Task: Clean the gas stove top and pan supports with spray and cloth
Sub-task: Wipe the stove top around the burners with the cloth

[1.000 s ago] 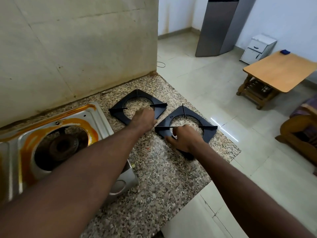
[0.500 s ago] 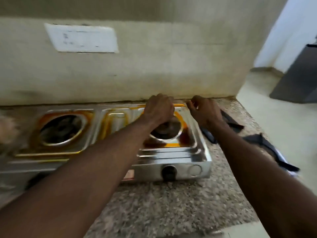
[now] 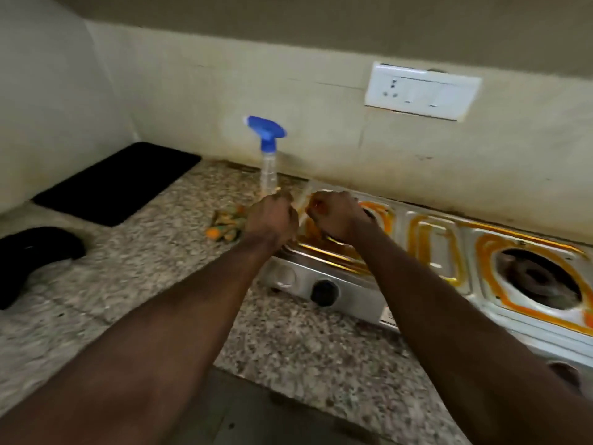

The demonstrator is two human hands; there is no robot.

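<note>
The steel gas stove top [image 3: 433, 252] lies along the wall, streaked with orange stains, and its burners are bare. A clear spray bottle with a blue trigger head [image 3: 269, 155] stands upright at the stove's left back corner. My left hand [image 3: 271, 216] is curled right in front of the bottle's base, hiding it; I cannot tell whether it grips the bottle. My right hand [image 3: 337, 216] hovers over the left burner with its fingers curled and nothing visible in it. A crumpled orange and green cloth [image 3: 226, 224] lies on the counter just left of my left hand. The pan supports are out of view.
A black mat [image 3: 118, 181] lies in the counter's back left corner. A dark rounded object [image 3: 32, 255] sits at the left edge. A white socket plate [image 3: 420, 91] is on the wall above the stove. The speckled granite counter [image 3: 154, 284] runs to its front edge below.
My view swung left from the pan supports on the counter's right end to the stove's left end. Both hands left the supports and crossed the stove to the spray bottle.
</note>
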